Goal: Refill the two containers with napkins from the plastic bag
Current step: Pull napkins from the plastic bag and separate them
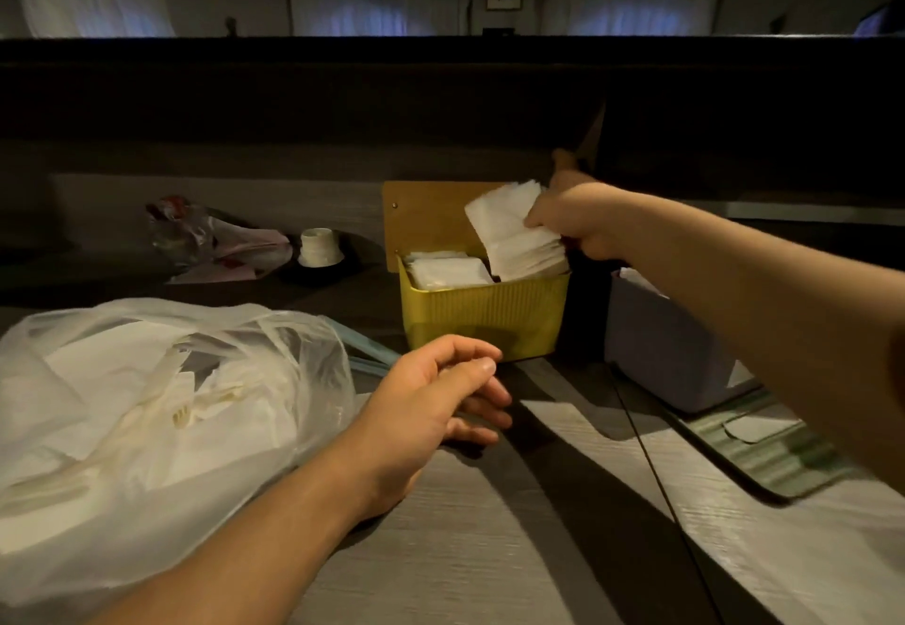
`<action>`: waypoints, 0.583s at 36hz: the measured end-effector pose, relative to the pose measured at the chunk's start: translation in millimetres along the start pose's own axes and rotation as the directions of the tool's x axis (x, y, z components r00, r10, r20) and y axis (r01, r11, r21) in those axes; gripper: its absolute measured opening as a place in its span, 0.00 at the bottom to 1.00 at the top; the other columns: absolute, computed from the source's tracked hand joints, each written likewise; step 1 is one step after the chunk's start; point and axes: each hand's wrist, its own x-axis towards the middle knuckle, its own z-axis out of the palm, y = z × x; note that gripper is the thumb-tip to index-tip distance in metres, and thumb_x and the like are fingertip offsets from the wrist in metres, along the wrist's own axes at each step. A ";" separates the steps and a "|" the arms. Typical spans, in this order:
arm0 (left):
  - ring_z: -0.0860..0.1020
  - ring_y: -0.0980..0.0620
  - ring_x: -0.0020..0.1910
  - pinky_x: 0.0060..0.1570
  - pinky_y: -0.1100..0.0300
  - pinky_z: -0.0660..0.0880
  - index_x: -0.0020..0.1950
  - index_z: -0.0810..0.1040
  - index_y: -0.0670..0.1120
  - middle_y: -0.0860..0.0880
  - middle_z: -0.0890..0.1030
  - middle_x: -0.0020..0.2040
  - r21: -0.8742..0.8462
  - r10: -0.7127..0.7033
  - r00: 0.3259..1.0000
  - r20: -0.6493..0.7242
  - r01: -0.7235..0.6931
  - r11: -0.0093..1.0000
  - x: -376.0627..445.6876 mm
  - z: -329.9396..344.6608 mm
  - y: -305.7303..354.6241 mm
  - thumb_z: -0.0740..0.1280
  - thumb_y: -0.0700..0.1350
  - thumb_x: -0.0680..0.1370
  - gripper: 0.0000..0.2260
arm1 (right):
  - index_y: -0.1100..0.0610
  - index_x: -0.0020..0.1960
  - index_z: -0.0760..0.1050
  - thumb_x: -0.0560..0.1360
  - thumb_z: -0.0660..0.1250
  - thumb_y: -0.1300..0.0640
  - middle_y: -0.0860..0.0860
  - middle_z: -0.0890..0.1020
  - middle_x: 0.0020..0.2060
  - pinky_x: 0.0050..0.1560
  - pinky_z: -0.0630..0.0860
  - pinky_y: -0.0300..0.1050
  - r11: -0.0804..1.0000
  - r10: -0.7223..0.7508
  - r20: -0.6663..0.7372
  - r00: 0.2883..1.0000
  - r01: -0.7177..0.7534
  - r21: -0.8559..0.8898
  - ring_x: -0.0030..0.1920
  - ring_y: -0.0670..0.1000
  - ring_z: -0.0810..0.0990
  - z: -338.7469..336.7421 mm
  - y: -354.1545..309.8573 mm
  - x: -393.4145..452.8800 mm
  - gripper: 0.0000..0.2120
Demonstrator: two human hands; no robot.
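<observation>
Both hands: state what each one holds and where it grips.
The right hand grips a stack of napkins by its right edge, over the yellow container. The left hand holds nothing.

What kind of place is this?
Probably a restaurant or café booth: a yellow napkin container being stocked, a dark bench back behind the table, and a laminated menu-like card.

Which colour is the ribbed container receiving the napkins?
Yellow: the ribbed container shows best in the head view.
</observation>
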 end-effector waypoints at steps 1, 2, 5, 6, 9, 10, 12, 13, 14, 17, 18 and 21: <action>0.85 0.48 0.42 0.40 0.59 0.82 0.59 0.79 0.45 0.46 0.85 0.42 0.001 0.002 1.000 0.001 -0.002 1.000 0.1 -0.4 -0.1 0.64 0.42 0.83 0.08 | 0.50 0.82 0.40 0.82 0.61 0.60 0.60 0.67 0.72 0.55 0.76 0.47 0.995 -0.006 0.014 1.000 0.008 -0.096 0.56 0.57 0.74 1.9 -1.8 1.8 0.39; 0.85 0.48 0.42 0.40 0.59 0.82 0.59 0.79 0.45 0.46 0.85 0.41 0.003 0.005 1.000 0.003 -0.005 1.000 0.2 -0.6 -0.2 0.64 0.42 0.83 0.07 | 0.52 0.82 0.40 0.82 0.59 0.61 0.60 0.69 0.70 0.52 0.74 0.46 0.985 -0.020 0.025 0.999 0.024 -0.173 0.52 0.55 0.73 3.9 -3.4 3.5 0.37; 0.84 0.48 0.40 0.37 0.59 0.80 0.58 0.79 0.43 0.46 0.85 0.40 0.009 0.013 1.000 0.007 -0.013 1.000 0.7 -0.5 -1.6 0.63 0.40 0.83 0.07 | 0.56 0.82 0.45 0.83 0.57 0.62 0.56 0.72 0.63 0.51 0.75 0.47 0.959 0.003 0.078 0.997 0.019 -0.283 0.52 0.56 0.73 6.3 -12.2 6.3 0.32; 0.84 0.48 0.39 0.37 0.60 0.80 0.58 0.78 0.43 0.46 0.84 0.40 0.010 0.016 1.000 0.009 -0.016 1.000 1.2 -0.6 -2.2 0.63 0.40 0.83 0.07 | 0.58 0.81 0.50 0.83 0.57 0.63 0.57 0.75 0.60 0.51 0.77 0.48 0.953 0.038 0.110 0.993 -0.003 -0.304 0.51 0.56 0.75 7.8 -15.8 6.6 0.30; 0.84 0.49 0.38 0.37 0.60 0.80 0.58 0.78 0.42 0.46 0.84 0.39 0.011 0.015 1.000 0.021 -0.015 1.000 2.5 -1.0 -3.4 0.62 0.37 0.83 0.07 | 0.65 0.71 0.67 0.83 0.56 0.65 0.58 0.77 0.47 0.52 0.79 0.47 0.917 0.158 0.233 0.960 -0.055 -0.396 0.47 0.54 0.78 13.0 -23.1 4.6 0.17; 0.84 0.49 0.38 0.38 0.60 0.80 0.58 0.78 0.42 0.46 0.85 0.40 0.015 0.016 1.000 0.025 -0.016 1.000 2.6 -1.1 -3.7 0.62 0.37 0.82 0.08 | 0.67 0.70 0.68 0.83 0.56 0.66 0.59 0.77 0.48 0.56 0.79 0.47 0.903 0.171 0.253 0.952 -0.048 -0.428 0.49 0.55 0.79 14.7 -24.1 4.7 0.17; 0.84 0.48 0.39 0.38 0.59 0.80 0.58 0.78 0.42 0.45 0.85 0.40 0.013 0.017 0.999 0.031 -0.018 1.000 2.7 -1.1 -4.3 0.62 0.36 0.82 0.08 | 0.68 0.70 0.68 0.82 0.56 0.67 0.61 0.78 0.55 0.62 0.78 0.50 0.878 0.185 0.275 0.944 -0.033 -0.477 0.56 0.57 0.80 18.2 -23.7 8.7 0.17; 0.84 0.48 0.39 0.38 0.59 0.80 0.58 0.78 0.42 0.45 0.85 0.40 0.011 0.018 0.999 0.032 -0.019 1.000 2.8 -1.1 -4.5 0.62 0.36 0.82 0.08 | 0.68 0.69 0.69 0.82 0.56 0.68 0.62 0.78 0.59 0.62 0.79 0.50 0.864 0.189 0.274 0.943 -0.027 -0.503 0.57 0.58 0.80 20.5 -23.7 9.8 0.17; 0.84 0.48 0.39 0.39 0.59 0.80 0.58 0.78 0.42 0.45 0.85 0.40 0.014 0.019 0.999 0.032 -0.019 1.000 2.8 -1.5 -4.8 0.62 0.36 0.82 0.08 | 0.67 0.69 0.70 0.82 0.55 0.68 0.62 0.77 0.61 0.61 0.78 0.50 0.841 0.183 0.273 0.944 -0.006 -0.541 0.57 0.58 0.80 23.1 -23.7 10.0 0.16; 0.84 0.48 0.41 0.40 0.59 0.80 0.57 0.79 0.43 0.45 0.85 0.42 0.043 0.018 0.999 0.041 -0.020 0.999 2.6 -2.1 -5.8 0.62 0.36 0.82 0.08 | 0.65 0.72 0.68 0.83 0.55 0.65 0.61 0.75 0.65 0.60 0.76 0.45 0.728 0.157 0.255 0.954 0.063 -0.683 0.56 0.54 0.78 30.2 -23.3 8.0 0.19; 0.84 0.48 0.41 0.41 0.59 0.79 0.57 0.79 0.44 0.45 0.86 0.42 0.055 0.019 0.999 0.045 -0.022 0.998 2.5 -2.3 -6.1 0.62 0.37 0.82 0.08 | 0.65 0.75 0.65 0.83 0.56 0.64 0.60 0.74 0.67 0.57 0.77 0.44 0.689 0.141 0.267 0.953 0.099 -0.718 0.55 0.53 0.77 32.6 -22.6 6.7 0.20; 0.84 0.49 0.41 0.41 0.58 0.79 0.57 0.79 0.44 0.46 0.86 0.42 0.077 0.017 0.998 0.052 -0.021 0.997 2.5 -2.1 -6.1 0.62 0.36 0.82 0.08 | 0.64 0.81 0.49 0.82 0.61 0.62 0.62 0.66 0.74 0.41 0.76 0.42 0.577 0.116 0.307 0.945 0.187 -0.795 0.44 0.51 0.75 41.6 -17.5 9.6 0.32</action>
